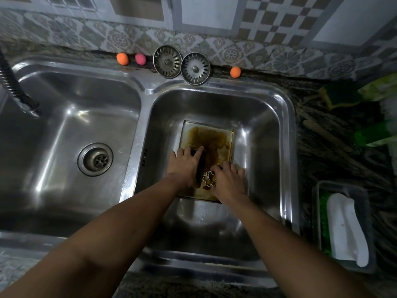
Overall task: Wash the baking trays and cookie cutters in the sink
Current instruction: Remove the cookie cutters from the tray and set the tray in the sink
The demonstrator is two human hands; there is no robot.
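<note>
Cookie cutter (209,178) lies just beside right hand (229,180).

1. Baking tray (206,134): near end hidden under the left hand (184,166) and right hand (228,179).
2. Dark object (200,168), on the tray's near half: mostly under the left palm; kind and grip not discernible.
3. Cookie cutter (209,179), at the tray's near end: right side covered by the right hand; hold unclear.
4. Faucet hose (12,82), far left of the tray: cut off by the frame's edge.
5. Green items (373,136), far right of the tray: blurred, cropped, unidentifiable.
</note>
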